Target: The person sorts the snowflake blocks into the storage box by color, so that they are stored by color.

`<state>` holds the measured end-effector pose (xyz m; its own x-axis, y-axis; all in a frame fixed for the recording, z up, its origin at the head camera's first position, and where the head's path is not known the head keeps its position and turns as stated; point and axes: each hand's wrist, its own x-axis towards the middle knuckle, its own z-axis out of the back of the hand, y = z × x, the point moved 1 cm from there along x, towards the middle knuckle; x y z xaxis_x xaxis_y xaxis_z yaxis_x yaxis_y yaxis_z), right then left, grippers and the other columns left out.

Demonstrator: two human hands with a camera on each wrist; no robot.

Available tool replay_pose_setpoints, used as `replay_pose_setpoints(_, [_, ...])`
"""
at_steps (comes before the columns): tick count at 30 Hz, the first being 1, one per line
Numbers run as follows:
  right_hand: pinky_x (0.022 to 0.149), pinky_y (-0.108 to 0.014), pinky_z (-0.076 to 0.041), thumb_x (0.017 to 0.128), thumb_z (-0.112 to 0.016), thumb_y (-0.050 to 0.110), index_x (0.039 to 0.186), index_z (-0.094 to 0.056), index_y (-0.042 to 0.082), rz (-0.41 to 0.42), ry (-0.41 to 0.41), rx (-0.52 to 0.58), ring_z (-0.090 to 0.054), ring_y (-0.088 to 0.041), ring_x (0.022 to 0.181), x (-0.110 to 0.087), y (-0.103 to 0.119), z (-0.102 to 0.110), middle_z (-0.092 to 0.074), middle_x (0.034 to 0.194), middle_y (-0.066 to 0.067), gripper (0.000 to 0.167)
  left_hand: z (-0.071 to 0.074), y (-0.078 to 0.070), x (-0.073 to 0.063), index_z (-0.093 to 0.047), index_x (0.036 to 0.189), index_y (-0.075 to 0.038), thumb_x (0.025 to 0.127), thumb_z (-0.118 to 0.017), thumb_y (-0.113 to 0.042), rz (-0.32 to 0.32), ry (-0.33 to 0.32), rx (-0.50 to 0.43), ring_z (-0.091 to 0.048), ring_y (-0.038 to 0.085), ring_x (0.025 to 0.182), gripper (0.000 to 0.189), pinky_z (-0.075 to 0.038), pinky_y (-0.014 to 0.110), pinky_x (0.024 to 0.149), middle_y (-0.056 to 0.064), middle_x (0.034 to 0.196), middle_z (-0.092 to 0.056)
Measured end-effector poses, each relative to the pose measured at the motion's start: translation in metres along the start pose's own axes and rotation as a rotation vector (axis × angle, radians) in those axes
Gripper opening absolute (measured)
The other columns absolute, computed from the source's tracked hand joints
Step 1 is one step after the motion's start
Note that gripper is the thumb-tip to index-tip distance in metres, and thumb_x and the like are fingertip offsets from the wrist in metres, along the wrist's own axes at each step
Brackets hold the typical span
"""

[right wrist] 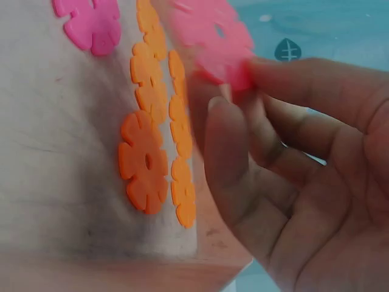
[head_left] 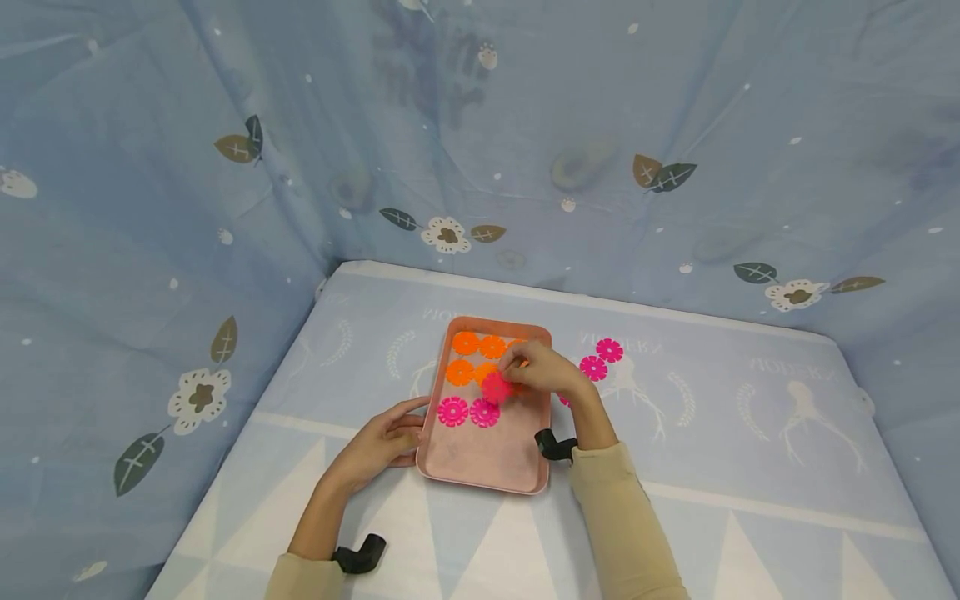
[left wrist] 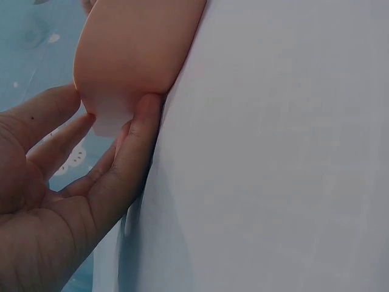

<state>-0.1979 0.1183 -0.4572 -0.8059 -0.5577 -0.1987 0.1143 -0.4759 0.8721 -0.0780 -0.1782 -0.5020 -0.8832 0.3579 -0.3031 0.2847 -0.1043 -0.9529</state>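
Observation:
My right hand [head_left: 546,367] pinches a pink snowflake-shaped plastic disc [head_left: 496,387] by its edge, above the pink tray [head_left: 480,467]. In the right wrist view the thumb and fingertips meet at the rim of this disc [right wrist: 216,36]. Two other magenta discs, one of them the left disc [head_left: 453,411], lie side by side in the tray. Behind them are rows of orange discs [head_left: 461,372], partly covered by the right hand. At the tray's left wall my left hand [head_left: 381,446] rests with extended fingertips [left wrist: 146,109] against the outside.
On the cloth right of the tray lie magenta discs [head_left: 593,368], one mostly hidden behind the right forearm. A patterned blue cloth [head_left: 480,150] hangs behind and left of the table [head_left: 720,400].

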Motion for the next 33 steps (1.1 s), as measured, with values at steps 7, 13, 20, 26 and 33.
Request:
replay_pose_setpoints(7, [0.062, -0.027, -0.043, 0.093, -0.064, 0.001, 0.091, -0.069, 0.005, -0.093, 0.15, -0.191, -0.05, -0.016, 0.067, -0.003, 0.004, -0.002, -0.061, 0.083, -0.003, 0.007, -0.001, -0.001, -0.001, -0.042, 0.153, -0.015, 0.1, -0.062, -0.009, -0.002, 0.005, 0.0, -0.06, 0.037, 0.113, 0.056, -0.058, 0.043, 0.083, 0.024, 0.134, -0.051])
replay_pose_setpoints(13, [0.055, -0.025, -0.045, 0.093, -0.061, -0.002, 0.091, -0.068, 0.004, -0.164, 0.19, -0.258, -0.051, -0.015, 0.055, -0.003, 0.002, -0.004, -0.056, 0.072, -0.004, 0.009, -0.001, 0.0, 0.0, -0.042, 0.153, -0.015, 0.1, -0.062, -0.01, -0.002, 0.006, 0.002, -0.06, 0.036, 0.113, 0.056, -0.057, 0.043, 0.083, 0.024, 0.134, -0.051])
replay_pose_setpoints(20, [0.056, -0.027, -0.05, 0.091, -0.063, -0.001, 0.089, -0.069, 0.006, -0.221, 0.175, -0.352, -0.053, -0.018, 0.056, -0.002, 0.004, -0.007, -0.057, 0.072, -0.005, 0.01, -0.002, 0.0, 0.0, -0.041, 0.153, -0.014, 0.1, -0.062, -0.009, -0.008, 0.01, -0.005, -0.059, 0.036, 0.114, 0.057, -0.057, 0.043, 0.083, 0.024, 0.134, -0.051])
replay_pose_setpoints(26, [0.065, -0.03, -0.053, 0.092, -0.063, 0.0, 0.092, -0.07, 0.005, -0.181, 0.089, -0.393, -0.058, -0.019, 0.068, -0.009, 0.012, 0.003, -0.063, 0.081, -0.003, 0.008, -0.002, -0.001, 0.0, -0.041, 0.153, -0.014, 0.1, -0.062, -0.008, -0.004, 0.011, -0.006, -0.059, 0.036, 0.114, 0.057, -0.057, 0.043, 0.084, 0.024, 0.134, -0.051])
replay_pose_setpoints(33, [0.07, -0.035, -0.056, 0.095, -0.061, 0.004, 0.101, -0.067, 0.002, -0.096, -0.07, -0.225, -0.064, -0.026, 0.077, -0.022, 0.012, 0.022, -0.066, 0.092, -0.01, 0.009, -0.001, -0.001, -0.001, -0.041, 0.153, -0.014, 0.101, -0.061, -0.009, 0.001, 0.002, 0.001, -0.06, 0.036, 0.113, 0.056, -0.057, 0.043, 0.083, 0.024, 0.134, -0.051])
